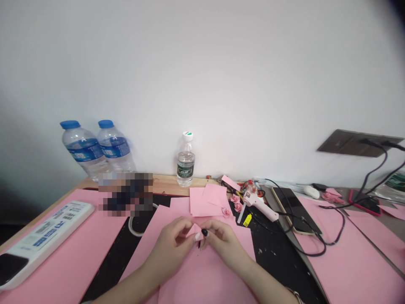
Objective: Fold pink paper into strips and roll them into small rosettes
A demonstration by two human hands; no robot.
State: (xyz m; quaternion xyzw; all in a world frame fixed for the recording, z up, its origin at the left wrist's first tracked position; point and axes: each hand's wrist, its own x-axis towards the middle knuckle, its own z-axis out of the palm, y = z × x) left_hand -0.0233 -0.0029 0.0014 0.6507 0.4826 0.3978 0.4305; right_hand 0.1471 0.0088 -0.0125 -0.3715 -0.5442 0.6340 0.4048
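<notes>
Between my two hands is a small folded piece of pink paper [193,231], held above the pink sheets [205,278] on the table. My left hand [177,240] is closed on it, thumb and fingers pinching its left side. My right hand [221,240] pinches the same piece from the right, fingertips nearly touching those of the left. Part of the paper is hidden by the fingers. Just beyond my hands lie small pink squares [209,199] in a loose stack. Several pink paper roses [236,203] sit right of that stack.
A pink hot glue gun [261,206] lies at the right, its cable near a phone [295,209]. A small water bottle [185,162] and two larger ones [84,147] stand by the wall. A long white box [47,240] is at left, near a roll of tape [134,226].
</notes>
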